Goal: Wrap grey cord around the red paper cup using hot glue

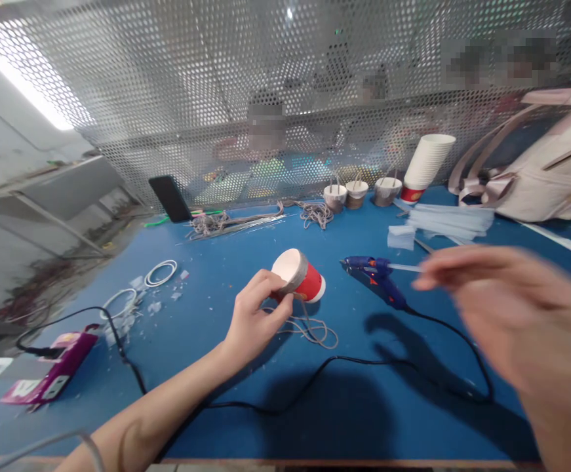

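My left hand is closed around a red and white paper cup, which is tipped on its side with its mouth facing up and left. Grey cord is wound round the cup near the rim, and a loose length of cord trails onto the table below. To the right, a blue hot glue gun lies on the table, a clear glue stick poking from its back. My right hand is raised by that stick's end, blurred by motion; whether it touches the stick is unclear.
Several cord-wrapped cups and a stack of paper cups stand along the back. Bundled cord, a phone, white strips and a bag lie around. A black cable crosses toward a purple power strip.
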{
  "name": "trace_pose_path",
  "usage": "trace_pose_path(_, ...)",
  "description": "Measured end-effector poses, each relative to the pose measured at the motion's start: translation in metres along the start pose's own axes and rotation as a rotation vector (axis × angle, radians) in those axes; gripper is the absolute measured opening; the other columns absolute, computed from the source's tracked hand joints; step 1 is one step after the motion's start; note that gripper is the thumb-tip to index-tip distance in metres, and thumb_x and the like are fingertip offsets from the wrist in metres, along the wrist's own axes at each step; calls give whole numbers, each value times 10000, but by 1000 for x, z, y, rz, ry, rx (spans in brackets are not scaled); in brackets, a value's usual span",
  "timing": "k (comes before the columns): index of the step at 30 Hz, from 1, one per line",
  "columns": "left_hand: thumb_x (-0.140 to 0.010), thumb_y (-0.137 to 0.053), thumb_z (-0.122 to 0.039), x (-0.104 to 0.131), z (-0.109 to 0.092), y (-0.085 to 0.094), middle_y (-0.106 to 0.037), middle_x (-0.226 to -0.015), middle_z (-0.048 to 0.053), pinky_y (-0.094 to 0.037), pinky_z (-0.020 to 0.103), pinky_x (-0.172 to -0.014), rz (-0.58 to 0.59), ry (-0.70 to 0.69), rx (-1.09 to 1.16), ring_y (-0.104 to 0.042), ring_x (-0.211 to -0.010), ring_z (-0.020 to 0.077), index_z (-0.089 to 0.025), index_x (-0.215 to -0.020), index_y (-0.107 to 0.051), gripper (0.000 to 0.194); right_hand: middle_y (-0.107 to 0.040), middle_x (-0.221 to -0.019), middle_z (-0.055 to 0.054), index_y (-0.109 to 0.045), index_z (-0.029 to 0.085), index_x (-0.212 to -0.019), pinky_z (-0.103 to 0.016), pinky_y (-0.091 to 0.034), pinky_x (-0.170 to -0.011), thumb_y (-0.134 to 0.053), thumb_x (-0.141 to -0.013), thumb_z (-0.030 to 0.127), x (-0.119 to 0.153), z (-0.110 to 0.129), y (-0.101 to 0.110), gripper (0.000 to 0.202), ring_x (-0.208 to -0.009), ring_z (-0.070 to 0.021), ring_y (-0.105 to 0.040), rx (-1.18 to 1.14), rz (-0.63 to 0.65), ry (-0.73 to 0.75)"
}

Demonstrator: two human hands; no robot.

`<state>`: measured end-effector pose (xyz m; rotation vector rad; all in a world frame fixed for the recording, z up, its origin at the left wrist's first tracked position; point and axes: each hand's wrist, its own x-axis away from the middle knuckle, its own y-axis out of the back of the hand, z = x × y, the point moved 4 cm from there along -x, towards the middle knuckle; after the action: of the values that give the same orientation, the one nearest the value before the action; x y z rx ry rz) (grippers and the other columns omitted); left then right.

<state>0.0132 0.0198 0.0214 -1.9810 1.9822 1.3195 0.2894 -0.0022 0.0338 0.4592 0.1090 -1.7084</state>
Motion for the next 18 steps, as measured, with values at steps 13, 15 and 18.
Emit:
trace_pose_path(13,-776,-551,-92,7,1,3,-560,-770,18,-472,205,-582,-83,-255,-297,-559,-658,105,-171,-815,-596,99,-632,-774,-23,-622,127,-795,-193,-402,-488,-719,-655,250,24,-21,-152,209,-513,-54,-517,-842,653,-909)
trace_pose_path(15,-776,-546,-105,4,4,4,-566,-751,16,-465,206,-578,-60,-208,-286,-552,-643,105,-168,-796,-600,85,-627,-746,-9,-614,135,-783,-172,-282,-404,-666,-723,276,15,-16,-146,162,-421,-17,-387,-649,700,-817)
trace_pose_path(18,-767,-535,-114,1,6,3,-557,-701,5,-445,206,-566,2,-97,-219,-520,-600,99,-162,-750,-597,81,-592,-644,20,-620,147,-740,-189,-296,-448,-612,-788,259,-4,-7,-137,122,-465,-44,-399,-245,664,-447)
